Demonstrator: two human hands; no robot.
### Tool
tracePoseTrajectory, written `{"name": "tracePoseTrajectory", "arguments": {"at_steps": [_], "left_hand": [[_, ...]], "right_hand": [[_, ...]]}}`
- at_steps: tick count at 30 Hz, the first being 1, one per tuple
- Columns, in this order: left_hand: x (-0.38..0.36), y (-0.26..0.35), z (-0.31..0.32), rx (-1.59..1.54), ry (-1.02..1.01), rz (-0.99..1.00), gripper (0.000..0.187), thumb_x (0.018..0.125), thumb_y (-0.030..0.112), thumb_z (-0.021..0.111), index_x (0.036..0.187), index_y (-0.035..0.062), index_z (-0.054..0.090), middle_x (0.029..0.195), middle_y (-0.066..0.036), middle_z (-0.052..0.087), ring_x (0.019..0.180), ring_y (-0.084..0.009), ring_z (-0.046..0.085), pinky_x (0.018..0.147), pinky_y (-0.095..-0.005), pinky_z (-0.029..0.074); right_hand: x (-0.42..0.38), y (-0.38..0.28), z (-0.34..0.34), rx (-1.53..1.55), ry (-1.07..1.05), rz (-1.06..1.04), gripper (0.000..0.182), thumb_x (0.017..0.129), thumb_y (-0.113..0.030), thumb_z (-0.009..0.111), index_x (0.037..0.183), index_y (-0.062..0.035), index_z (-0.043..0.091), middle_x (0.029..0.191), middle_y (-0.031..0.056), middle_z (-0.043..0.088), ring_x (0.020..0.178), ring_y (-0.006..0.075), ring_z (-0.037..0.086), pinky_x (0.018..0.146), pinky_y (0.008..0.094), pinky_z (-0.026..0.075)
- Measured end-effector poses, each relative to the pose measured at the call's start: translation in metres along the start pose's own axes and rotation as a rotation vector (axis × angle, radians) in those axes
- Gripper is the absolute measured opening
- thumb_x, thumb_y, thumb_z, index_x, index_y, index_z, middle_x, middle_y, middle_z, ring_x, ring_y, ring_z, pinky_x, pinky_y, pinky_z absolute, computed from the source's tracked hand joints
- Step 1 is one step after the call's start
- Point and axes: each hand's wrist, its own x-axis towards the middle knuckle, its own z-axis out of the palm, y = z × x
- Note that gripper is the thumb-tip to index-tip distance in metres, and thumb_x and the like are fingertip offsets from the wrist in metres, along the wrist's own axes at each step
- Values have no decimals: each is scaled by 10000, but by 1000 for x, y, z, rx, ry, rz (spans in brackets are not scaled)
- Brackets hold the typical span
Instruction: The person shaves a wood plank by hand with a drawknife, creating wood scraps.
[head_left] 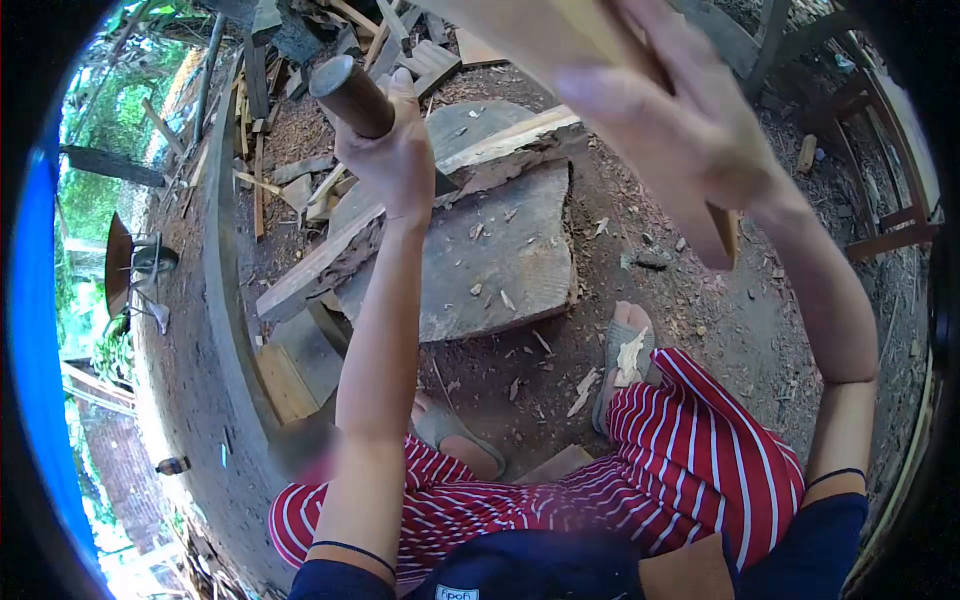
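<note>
Wooden handle (pixel 350 95) gripped in the left hand (pixel 392 155); right hand (pixel 690 120) clasps a plank (pixel 545 35) above the slab (pixel 490 250)

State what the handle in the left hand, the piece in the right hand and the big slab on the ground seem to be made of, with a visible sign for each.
Handle in the left hand: probably wood, dark brown, smooth, rounded end.
Piece in the right hand: pale bare wood, looks freshly cut.
Slab: likely weathered wood, grey and rough, strewn with chips.
</note>
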Motion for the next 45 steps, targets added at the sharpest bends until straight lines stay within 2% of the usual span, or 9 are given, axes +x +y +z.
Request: {"name": "tracePoseTrajectory", "arguments": {"at_steps": [4,7,13,16,21,24,31,40,45], "left_hand": [[-3,7,1,-16,-17,-13,194,828,61,723,745,32,550,700,11,576,661,-58,497,638,-215,393],[-13,-11,-3,-43,-59,93,162,785,23,734,805,17,573,761,-5,615,699,-63,513,664,-220,400],[-10,-9,-10,-8,-65,111,149,796,9,724,852,17,586,722,7,561,677,-80,568,639,-248,486],[-3,7,-13,-262,56,-157,260,887,102,692,729,99,485,580,33,493,402,-42,417,345,-214,338],[6,15,-6,-370,-9,-163,281,897,190,706,729,71,516,579,2,507,432,-57,449,374,-225,354],[10,1,8,-168,73,-30,224,866,140,700,748,8,562,637,-20,579,521,-80,526,484,-231,405],[9,-4,15,-172,25,-40,157,846,88,669,782,-29,585,658,-5,584,578,-76,540,550,-239,421],[6,25,32,-354,-24,-81,340,919,182,707,674,70,499,562,11,523,436,-37,437,380,-229,315],[19,17,51,-369,24,-14,265,879,161,741,743,74,530,525,-7,496,375,-80,434,342,-252,330]], "right_hand": [[27,-54,-5,406,-247,-415,943,872,-514,510,1501,86,145,1173,342,553,891,330,652,738,433,548],[14,-33,21,-414,-181,-77,744,837,-468,611,1431,-50,448,1052,202,687,808,286,703,769,378,573],[27,-52,11,-103,-207,-60,698,868,-490,582,1366,-8,496,1050,164,670,847,262,677,758,322,568],[23,-73,-10,-57,-257,35,862,888,-480,526,1489,45,201,1172,304,578,874,305,668,763,395,560],[24,-44,-13,58,-522,576,901,888,-525,565,1539,-41,174,1124,275,626,976,300,655,816,433,531],[16,-31,-16,101,-479,257,888,887,-535,576,1531,-56,197,1100,271,635,970,318,656,869,423,510],[8,-56,-17,-148,-407,320,880,882,-554,578,1523,-69,220,1116,267,631,967,338,654,891,421,494],[13,-40,-40,23,-438,500,930,874,-578,555,1538,-41,186,1179,275,595,966,335,650,903,454,500],[-6,-38,-26,-217,-229,279,964,866,-631,547,1540,-42,189,1308,296,516,1113,350,599,954,478,483]]}}
